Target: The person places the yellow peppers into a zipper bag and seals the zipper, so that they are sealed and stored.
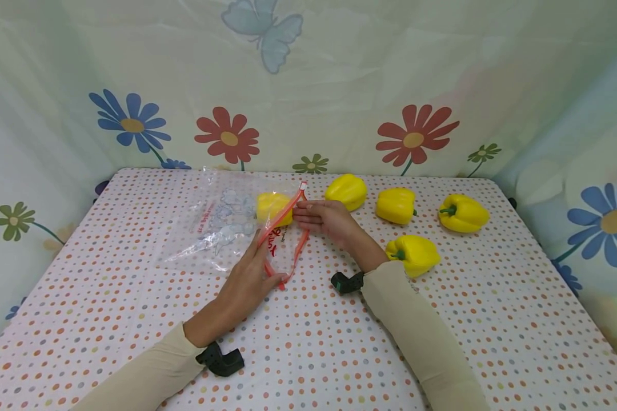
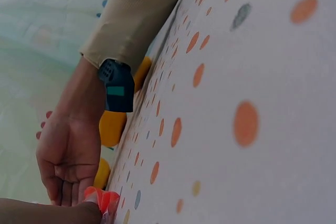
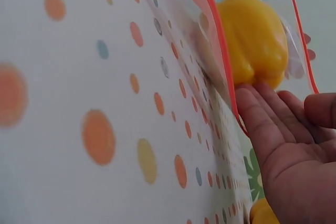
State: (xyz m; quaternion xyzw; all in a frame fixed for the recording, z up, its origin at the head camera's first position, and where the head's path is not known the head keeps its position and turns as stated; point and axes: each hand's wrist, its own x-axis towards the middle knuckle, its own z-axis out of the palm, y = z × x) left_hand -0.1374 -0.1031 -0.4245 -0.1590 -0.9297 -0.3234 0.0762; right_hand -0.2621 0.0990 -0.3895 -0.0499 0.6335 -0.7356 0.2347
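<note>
On dotted counter, left hand grips clear red-rimmed plastic bag, likely keeping it open; straight-fingered right hand touches yellow bell pepper inside.

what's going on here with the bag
A person's left hand holds open a clear plastic bag by its red edge. The right hand reaches in, fingers straight, up against a yellow pepper inside. Four more yellow peppers lie outside, right of the bag, on the dotted tablecloth.
</note>
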